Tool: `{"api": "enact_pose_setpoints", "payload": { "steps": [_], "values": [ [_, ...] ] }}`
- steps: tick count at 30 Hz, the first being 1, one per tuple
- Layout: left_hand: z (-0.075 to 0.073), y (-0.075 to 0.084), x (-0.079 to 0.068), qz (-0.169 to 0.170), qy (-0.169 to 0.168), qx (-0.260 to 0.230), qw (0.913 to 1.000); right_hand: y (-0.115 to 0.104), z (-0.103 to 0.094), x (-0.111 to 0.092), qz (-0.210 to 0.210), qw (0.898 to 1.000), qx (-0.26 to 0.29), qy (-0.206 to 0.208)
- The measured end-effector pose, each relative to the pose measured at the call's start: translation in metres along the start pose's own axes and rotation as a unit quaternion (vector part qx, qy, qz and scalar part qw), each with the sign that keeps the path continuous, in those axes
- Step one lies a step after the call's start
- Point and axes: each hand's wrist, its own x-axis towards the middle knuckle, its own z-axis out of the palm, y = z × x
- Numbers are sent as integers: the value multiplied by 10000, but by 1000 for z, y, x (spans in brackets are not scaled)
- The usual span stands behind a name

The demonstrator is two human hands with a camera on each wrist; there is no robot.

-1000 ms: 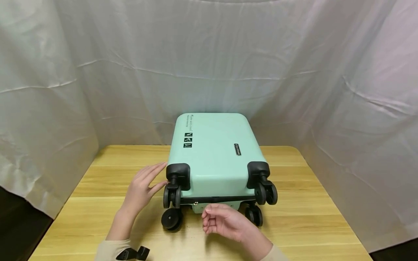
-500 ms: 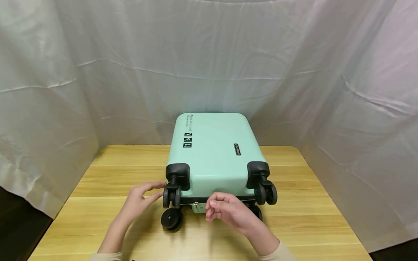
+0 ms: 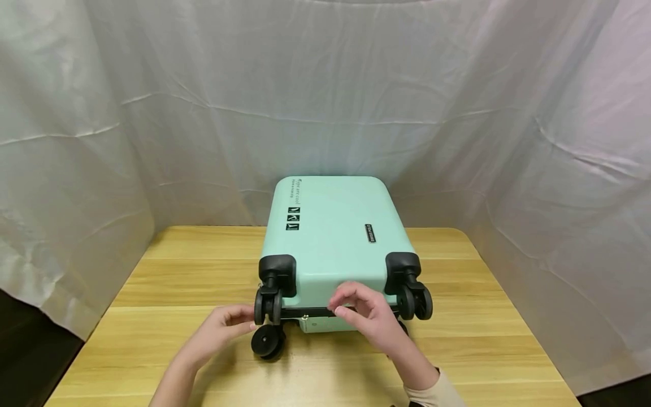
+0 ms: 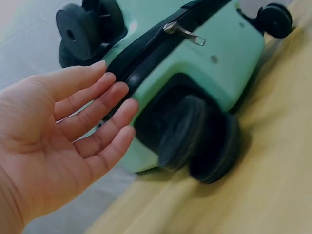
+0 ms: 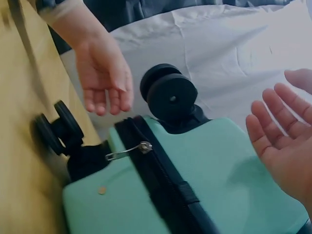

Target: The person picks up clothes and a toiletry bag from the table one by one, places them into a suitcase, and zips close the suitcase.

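Note:
A mint-green hard-shell suitcase (image 3: pixel 335 226) lies flat, its wheeled end facing me. Along that end runs a black zipper band (image 4: pixel 161 44) with a metal zipper pull (image 5: pixel 129 151) hanging from it. My left hand (image 3: pixel 218 333) is beside the left pair of wheels, fingers loosely bent and holding nothing; in the left wrist view its fingertips are close to the zipper band, though contact is unclear. In front of the wheeled end hovers my right hand (image 3: pixel 373 319), relaxed and without anything in its grasp. The right wrist view has both hands, apart from the zipper pull.
Black caster wheels (image 3: pixel 268 342) jut out at the corners of the near end. The suitcase stands on a light wooden table (image 3: pixel 483 328). Pale fabric curtains (image 3: pixel 325 102) hang behind the table and along both sides.
My left hand has slid down along the suitcase's left side toward the lower wheel. My right hand has risen and shifted slightly right. The suitcase has stayed in place.

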Motion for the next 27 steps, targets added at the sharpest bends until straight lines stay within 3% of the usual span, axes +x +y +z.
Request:
{"api": "enact_pose_setpoints", "payload": {
  "steps": [2, 5, 8, 11, 14, 27],
  "values": [
    [4, -2, -1, -52, -225, -311, 9992, 2, 0, 4, -808, 9952, -555, 10],
    [10, -3, 0, -183, -534, -679, 9961, 7, 1, 12, -1843, 9716, -1476, 173],
    [16, -4, 2, -259, -857, -881, 9921, 11, 1, 17, -2298, 9470, -2205, 415],
    [21, -4, 6, -299, -1177, -1046, 9871, 14, 1, 21, -2419, 9303, -2691, 600],
    [26, -2, 10, -339, -1397, -1208, 9822, 15, -1, 24, -2434, 9199, -2988, 731],
    [47, 2, 22, -394, -2046, -1534, 9659, 20, -3, 23, -2289, 9206, -3092, 675]
  ]
}}
